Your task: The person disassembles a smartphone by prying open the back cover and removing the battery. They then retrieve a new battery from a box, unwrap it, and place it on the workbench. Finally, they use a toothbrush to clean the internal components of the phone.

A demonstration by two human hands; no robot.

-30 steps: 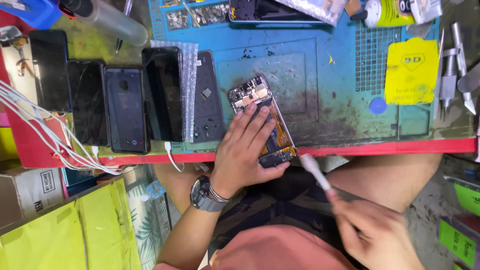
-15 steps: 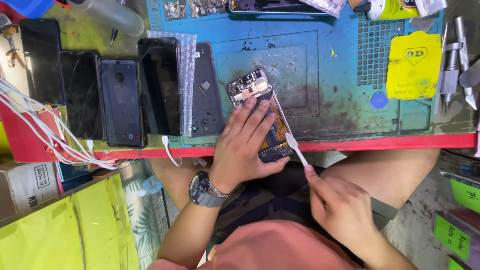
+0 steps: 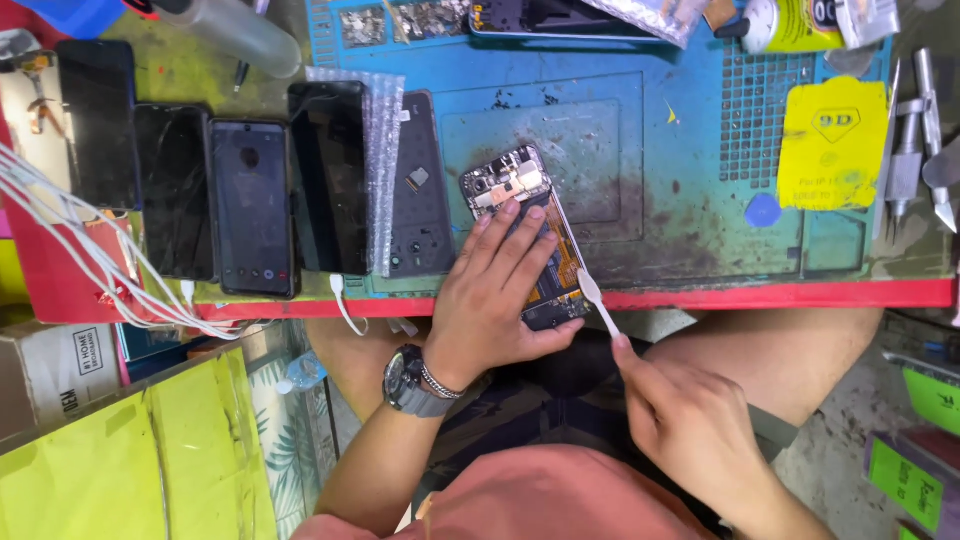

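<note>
The opened phone [image 3: 525,235] lies on the mat [image 3: 690,190] at the table edge [image 3: 800,295]. A row of phones [image 3: 250,200] lies left of it; tweezers [image 3: 910,140] far right.

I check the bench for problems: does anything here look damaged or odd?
The opened phone under the left hand lies with its back cover off and circuit boards bare. The blue mat has dark stains beside it.

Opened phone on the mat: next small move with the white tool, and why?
Probably slide the white pry tool in at the lower edge of the opened phone. Its flat tip sits right beside that edge, held in the right hand, while the left hand pins the phone flat on the blue mat.
</note>
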